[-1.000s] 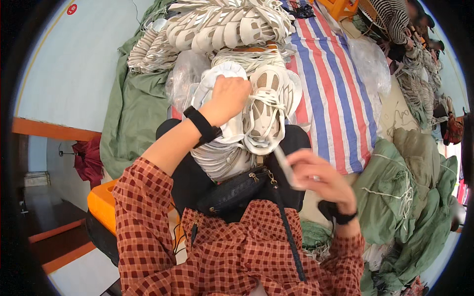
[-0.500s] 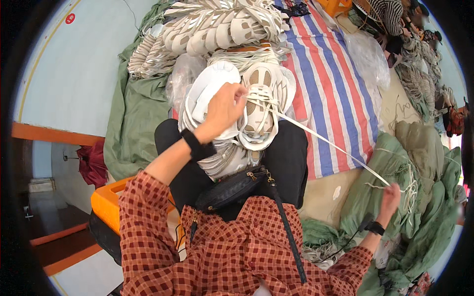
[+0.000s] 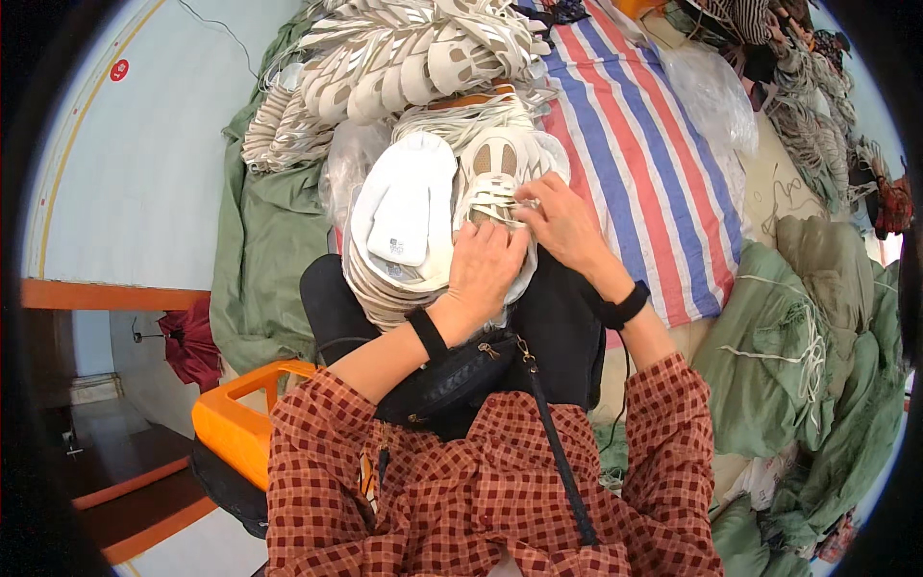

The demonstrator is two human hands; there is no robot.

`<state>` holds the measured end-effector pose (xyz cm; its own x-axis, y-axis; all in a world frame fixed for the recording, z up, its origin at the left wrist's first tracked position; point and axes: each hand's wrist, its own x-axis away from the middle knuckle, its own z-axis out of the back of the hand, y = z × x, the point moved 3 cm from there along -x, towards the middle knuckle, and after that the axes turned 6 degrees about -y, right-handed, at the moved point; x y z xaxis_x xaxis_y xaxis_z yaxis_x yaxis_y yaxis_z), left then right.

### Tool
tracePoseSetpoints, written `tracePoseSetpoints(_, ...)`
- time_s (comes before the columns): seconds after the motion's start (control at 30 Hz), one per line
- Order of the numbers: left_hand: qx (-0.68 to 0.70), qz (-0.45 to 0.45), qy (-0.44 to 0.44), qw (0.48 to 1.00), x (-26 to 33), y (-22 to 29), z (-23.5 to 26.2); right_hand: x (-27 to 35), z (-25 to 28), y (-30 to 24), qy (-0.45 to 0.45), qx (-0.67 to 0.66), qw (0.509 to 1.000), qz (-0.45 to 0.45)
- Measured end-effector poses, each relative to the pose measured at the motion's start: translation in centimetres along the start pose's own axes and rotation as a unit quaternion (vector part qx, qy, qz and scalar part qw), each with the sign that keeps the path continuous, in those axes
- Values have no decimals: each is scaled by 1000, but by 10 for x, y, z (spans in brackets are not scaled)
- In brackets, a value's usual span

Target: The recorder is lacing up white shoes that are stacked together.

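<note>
Beige-and-white mesh shoe upper: the piece being worked on (image 3: 494, 162) lies at the far end of the lap, right of centre, its flat off-white laces (image 3: 493, 199) crossing its middle in rows.
Left hand: the bare left hand (image 3: 483, 269) rests over the upper's near part, hiding it; this grip has its fingers bent and close together at the nearest lace rows, but I cannot tell whether lace is pinched.
Right hand: the bare right hand (image 3: 569, 226) comes in from the right, its thumb and forefinger nearly together at the laces' right edge; whether this grip has hold of a lace end cannot be told.
Just left: a smooth white rounded shoe piece (image 3: 404, 207) with a small dark mark lies beside the upper, over a layered stack of pale pieces (image 3: 370, 288).
Far side: a large heap of beige-and-white shoe uppers (image 3: 404, 72) lies beyond both.
Right: a red, white and blue striped sheet (image 3: 663, 192), with crumpled clear plastic (image 3: 711, 96) along its far right edge; nearer, bulky green woven sacks (image 3: 760, 375).
Left: a wrinkled green cloth (image 3: 260, 250); nearer, an orange plastic seat (image 3: 226, 428).
Near side: a black textured waist bag (image 3: 447, 389) lies across the lap, partly behind the left forearm.
</note>
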<state>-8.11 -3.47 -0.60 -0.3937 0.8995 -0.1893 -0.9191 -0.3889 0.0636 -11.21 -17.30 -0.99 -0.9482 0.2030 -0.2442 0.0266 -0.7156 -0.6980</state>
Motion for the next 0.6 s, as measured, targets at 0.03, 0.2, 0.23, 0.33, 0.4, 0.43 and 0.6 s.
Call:
tracePoseSetpoints(0.03,-3,-11,1,1000,0,1,-4,-5,-1,-4,-9,28,999,13)
tracePoseSetpoints(0.2,145,17,-19,989,11,-3,17,-13,4,-5,-93,123,987,43)
tracePoseSetpoints(0.23,176,11,-9,984,19,-9,33,-11,6,-2,-122,128,982,60)
tracePoseSetpoints(0.33,137,29,0,990,36,-46,88,-4,22,7,-115,269,956,-2)
tracePoseSetpoints(0.4,26,3,76,997,53,-95,114,-6,19,10,-72,277,958,-4)
tracePoseSetpoints(0.43,-26,43,54,997,55,-113,134,-6,20,12,-28,265,964,-11)
tracePoseSetpoints(0.6,-196,234,102,947,146,-302,224,-1,7,12,77,213,974,1)
